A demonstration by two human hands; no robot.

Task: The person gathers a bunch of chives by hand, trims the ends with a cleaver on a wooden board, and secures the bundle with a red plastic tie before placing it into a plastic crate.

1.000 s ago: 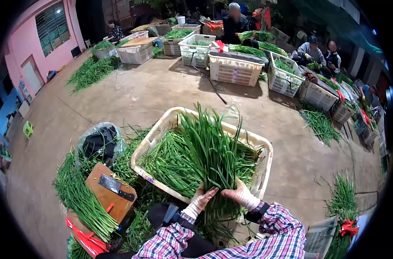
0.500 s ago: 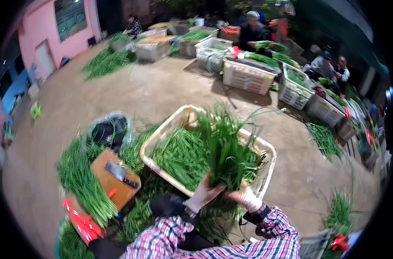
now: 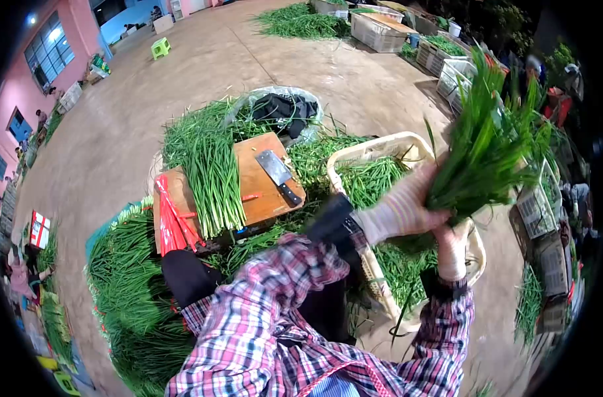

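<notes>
My left hand (image 3: pixel 404 208), in a striped glove, is closed round a thick bunch of green stalks (image 3: pixel 480 145). Below it, my right hand (image 3: pixel 450 248) also grips the bunch near its lower end. The leafy ends point up and to the right, above a cream plastic crate (image 3: pixel 374 149) of loose greens. To the left, a cleaver (image 3: pixel 275 172) lies on a wooden board (image 3: pixel 258 145), beside a pile of trimmed stalks (image 3: pixel 212 178). Red strips (image 3: pixel 172 221) rest at the board's left edge.
A clear bag with dark cloth (image 3: pixel 285 112) sits behind the board. Tied greens (image 3: pixel 133 284) are heaped at the lower left. More crates (image 3: pixel 377 33) stand at the back and right. A green stool (image 3: pixel 160 47) is far off.
The view has turned left, bringing the board and the tied greens closer to the middle. Both hands have moved right and up in the view, still holding the bunch, which now leans right.
</notes>
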